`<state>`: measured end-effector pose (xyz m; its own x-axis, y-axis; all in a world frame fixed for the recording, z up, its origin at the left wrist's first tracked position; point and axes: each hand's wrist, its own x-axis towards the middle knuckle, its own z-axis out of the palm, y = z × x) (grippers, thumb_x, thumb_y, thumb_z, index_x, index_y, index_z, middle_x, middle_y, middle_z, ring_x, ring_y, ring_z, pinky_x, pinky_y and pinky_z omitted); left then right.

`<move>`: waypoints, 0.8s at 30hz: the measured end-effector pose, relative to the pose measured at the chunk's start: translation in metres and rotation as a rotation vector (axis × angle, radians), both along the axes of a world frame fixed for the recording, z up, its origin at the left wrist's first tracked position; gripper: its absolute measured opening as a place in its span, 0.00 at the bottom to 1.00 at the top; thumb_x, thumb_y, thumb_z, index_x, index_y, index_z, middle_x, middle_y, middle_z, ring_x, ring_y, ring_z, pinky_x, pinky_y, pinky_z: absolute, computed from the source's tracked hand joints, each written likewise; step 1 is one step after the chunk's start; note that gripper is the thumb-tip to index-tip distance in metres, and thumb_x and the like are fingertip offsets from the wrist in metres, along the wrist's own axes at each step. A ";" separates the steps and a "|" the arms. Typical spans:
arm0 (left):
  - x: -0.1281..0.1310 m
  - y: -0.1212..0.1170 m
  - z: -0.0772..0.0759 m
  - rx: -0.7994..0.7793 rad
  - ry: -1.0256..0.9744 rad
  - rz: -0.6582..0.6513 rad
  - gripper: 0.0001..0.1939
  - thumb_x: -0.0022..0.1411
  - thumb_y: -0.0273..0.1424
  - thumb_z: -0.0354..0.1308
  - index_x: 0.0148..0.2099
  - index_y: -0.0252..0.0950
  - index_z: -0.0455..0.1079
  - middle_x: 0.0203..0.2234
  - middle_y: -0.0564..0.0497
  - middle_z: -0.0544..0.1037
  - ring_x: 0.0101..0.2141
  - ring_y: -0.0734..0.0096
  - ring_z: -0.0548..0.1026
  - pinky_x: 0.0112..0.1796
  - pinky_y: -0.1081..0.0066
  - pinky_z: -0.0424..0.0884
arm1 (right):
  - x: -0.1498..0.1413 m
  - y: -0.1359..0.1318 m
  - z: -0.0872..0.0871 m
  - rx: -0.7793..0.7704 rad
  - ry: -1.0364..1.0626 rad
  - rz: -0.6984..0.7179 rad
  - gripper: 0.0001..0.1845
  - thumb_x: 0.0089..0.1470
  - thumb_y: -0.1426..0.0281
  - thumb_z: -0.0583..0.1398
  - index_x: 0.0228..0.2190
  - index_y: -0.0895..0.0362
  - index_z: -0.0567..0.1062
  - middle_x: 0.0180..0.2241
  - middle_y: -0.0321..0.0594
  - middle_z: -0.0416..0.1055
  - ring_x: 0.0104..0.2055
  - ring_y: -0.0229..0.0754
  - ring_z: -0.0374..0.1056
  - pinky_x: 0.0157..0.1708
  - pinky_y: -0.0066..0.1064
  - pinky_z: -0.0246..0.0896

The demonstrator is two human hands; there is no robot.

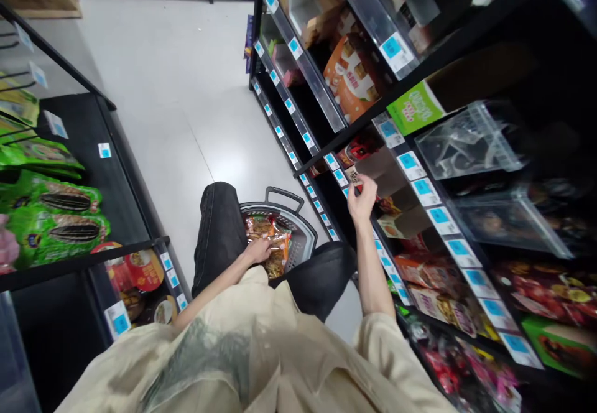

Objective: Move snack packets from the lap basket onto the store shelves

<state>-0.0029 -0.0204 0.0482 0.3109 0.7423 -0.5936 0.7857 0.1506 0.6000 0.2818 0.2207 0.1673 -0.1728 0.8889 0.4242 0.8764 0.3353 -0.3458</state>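
My left hand [259,250] is down in a grey basket [305,239] between my knees, its fingers closed on a clear-wrapped snack packet [276,265]. Orange-trimmed packets lie around the fingers, and the exact grip is partly hidden. At a low shelf on the right, my right hand [363,199] has thumb and fingers curled together at a small beige packet [352,175] with dark print. Its fingertips cover part of that packet. Red packages [359,149] stand just beyond it on the same shelf.
Shelving with blue-and-white price labels [438,215] runs along my right side. Clear plastic bins [471,142] jut out there. Green seed bags [56,214] fill a left shelf. The basket's dark handle [284,196] sticks up toward the pale aisle floor [163,89].
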 end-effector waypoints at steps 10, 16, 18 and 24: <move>0.012 0.033 -0.038 0.205 0.108 0.052 0.24 0.63 0.26 0.55 0.61 0.35 0.69 0.70 0.38 0.54 0.62 0.47 0.62 0.58 0.55 0.63 | 0.012 -0.216 -0.085 -0.547 0.061 -0.042 0.14 0.60 0.66 0.54 0.36 0.56 0.79 0.40 0.48 0.79 0.45 0.49 0.72 0.51 0.40 0.64; 0.007 0.042 -0.042 0.284 0.184 -0.035 0.28 0.61 0.26 0.54 0.63 0.25 0.65 0.64 0.29 0.63 0.59 0.44 0.66 0.58 0.53 0.63 | -0.033 -0.216 -0.093 -0.822 0.221 0.002 0.13 0.58 0.72 0.57 0.41 0.55 0.81 0.40 0.42 0.80 0.42 0.42 0.76 0.44 0.28 0.66; 0.004 0.047 -0.046 0.304 0.207 0.022 0.27 0.60 0.27 0.54 0.62 0.26 0.67 0.62 0.31 0.67 0.60 0.47 0.67 0.58 0.55 0.64 | -0.035 -0.211 -0.095 -0.840 0.206 0.013 0.13 0.57 0.71 0.58 0.41 0.54 0.81 0.39 0.42 0.81 0.41 0.43 0.76 0.43 0.28 0.66; 0.001 0.047 -0.049 0.531 -0.071 0.185 0.19 0.63 0.30 0.45 0.44 0.35 0.78 0.44 0.41 0.81 0.48 0.57 0.78 0.54 0.59 0.71 | -0.032 -0.209 -0.108 -0.820 0.215 -0.017 0.14 0.57 0.69 0.59 0.42 0.52 0.81 0.37 0.39 0.81 0.39 0.42 0.77 0.40 0.27 0.64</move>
<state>-0.0020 0.0264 -0.0013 0.1729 0.9792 -0.1065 0.7299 -0.0548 0.6814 0.2500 0.0113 0.0596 -0.1456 0.9312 -0.3342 0.7663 -0.1075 -0.6334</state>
